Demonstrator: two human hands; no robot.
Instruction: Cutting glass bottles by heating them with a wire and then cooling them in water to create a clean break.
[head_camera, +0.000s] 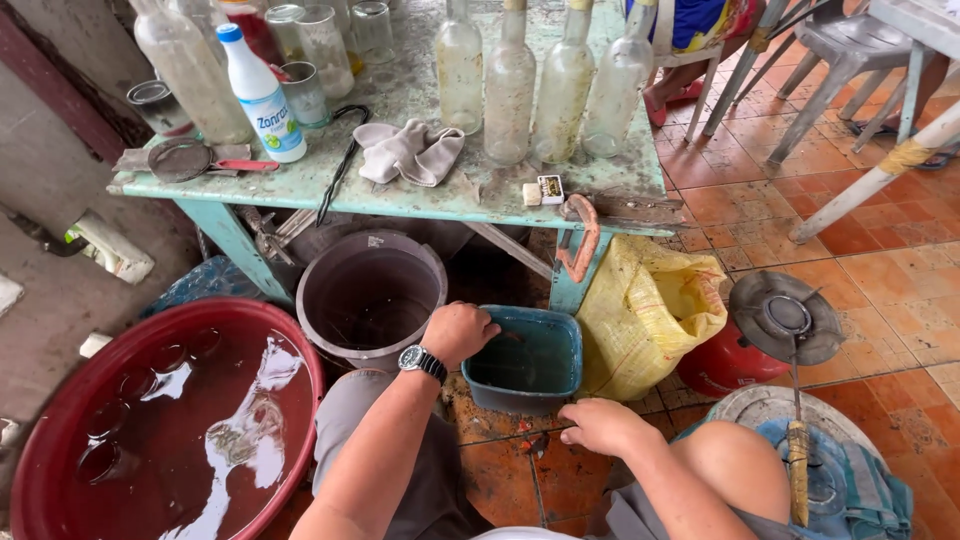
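Below the table, left hand (458, 333) grips teal tub (527, 365).

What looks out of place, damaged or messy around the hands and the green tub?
The left hand grips the green tub's rim; the right hand rests on the floor beside it. The tiles there are stained and grimy. The table above has badly peeling paint.

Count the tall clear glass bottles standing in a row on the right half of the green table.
4. Tall clear glass bottles in a row: first, second, third, fourth nearest the table's right end. More bottles and jars crowd the far left corner, partly cut off.
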